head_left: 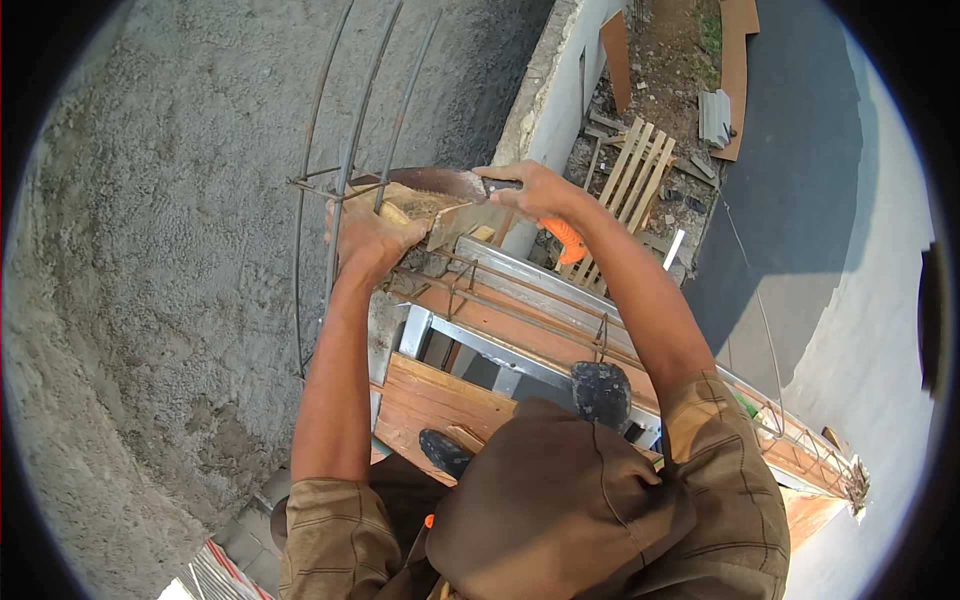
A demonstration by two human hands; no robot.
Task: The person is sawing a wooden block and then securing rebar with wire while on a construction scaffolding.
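Bare hands (pixel 540 192), right gripping saw (pixel 432 181), left (pixel 370 240) holding wood (pixel 416 208), pale-patched blade (pixel 463 186)

Upright steel bars (pixel 362 110) crowd the left hand (pixel 370 238); a saw blade (pixel 440 183) blocks the far side. Open air lies between the forearms (pixel 335 400), above the rebar cage (pixel 602 335).

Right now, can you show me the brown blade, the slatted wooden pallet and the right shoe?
Brown blade (pixel 445 183): head view, on the flat of the blade.
Slatted wooden pallet (pixel 633 170): head view, on a middle slat.
Right shoe (pixel 601 392): head view, on its dark top.
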